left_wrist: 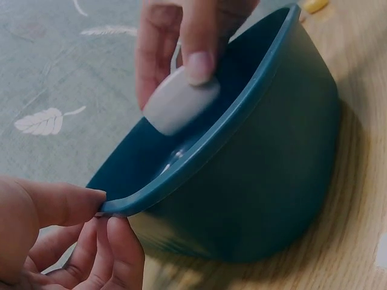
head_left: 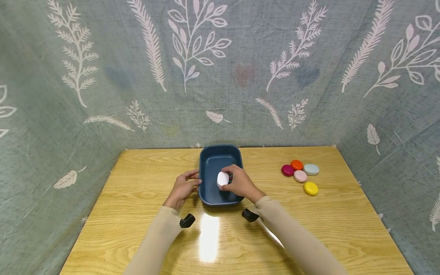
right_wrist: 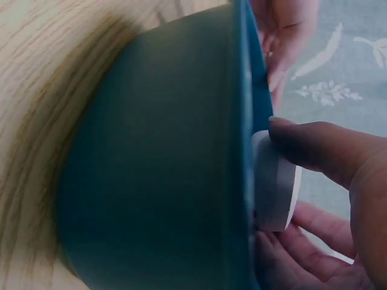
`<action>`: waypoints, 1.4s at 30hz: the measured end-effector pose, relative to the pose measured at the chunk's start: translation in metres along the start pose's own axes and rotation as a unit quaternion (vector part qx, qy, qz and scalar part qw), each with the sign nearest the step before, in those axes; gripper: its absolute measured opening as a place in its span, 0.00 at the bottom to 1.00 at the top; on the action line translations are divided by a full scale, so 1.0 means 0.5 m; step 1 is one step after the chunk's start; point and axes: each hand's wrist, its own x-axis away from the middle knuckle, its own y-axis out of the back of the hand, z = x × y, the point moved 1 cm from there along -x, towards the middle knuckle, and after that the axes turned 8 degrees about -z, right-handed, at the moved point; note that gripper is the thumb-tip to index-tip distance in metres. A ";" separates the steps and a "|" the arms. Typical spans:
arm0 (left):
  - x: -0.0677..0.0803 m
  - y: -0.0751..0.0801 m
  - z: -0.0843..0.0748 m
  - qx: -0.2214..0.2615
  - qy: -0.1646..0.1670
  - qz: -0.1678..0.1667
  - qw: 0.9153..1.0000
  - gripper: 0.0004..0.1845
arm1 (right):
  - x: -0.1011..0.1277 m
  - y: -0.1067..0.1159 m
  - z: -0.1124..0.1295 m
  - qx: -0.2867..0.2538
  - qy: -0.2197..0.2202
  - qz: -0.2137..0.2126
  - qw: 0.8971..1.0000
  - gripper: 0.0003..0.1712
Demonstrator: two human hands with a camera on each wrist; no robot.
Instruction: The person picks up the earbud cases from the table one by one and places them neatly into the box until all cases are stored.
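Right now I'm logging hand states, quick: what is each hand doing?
Left hand: pinches the blue tub by its rim.
Right hand: holds a white disc over the tub.

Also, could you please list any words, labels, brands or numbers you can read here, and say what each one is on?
None can be read. The white piece in the right hand, the blue tub, the five coloured discs and the table show no print. The cloth bears only leaf patterns.

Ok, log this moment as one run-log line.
right hand: holds white piece over blue tub | left hand: pinches tub rim | five coloured pieces: on table, right of tub
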 end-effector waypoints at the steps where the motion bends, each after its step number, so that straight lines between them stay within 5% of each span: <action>1: 0.001 0.000 0.000 0.000 0.000 0.000 1.000 0.27 | 0.000 -0.002 0.000 0.005 0.001 0.005 1.000 0.35; 32: 0.004 0.000 -0.003 -0.010 0.007 -0.006 1.000 0.28 | -0.014 -0.047 0.004 0.079 -0.008 0.048 0.996 0.34; 42: 0.006 0.000 -0.005 -0.010 0.007 -0.007 1.000 0.27 | -0.007 -0.012 0.025 0.008 -0.049 0.040 0.998 0.34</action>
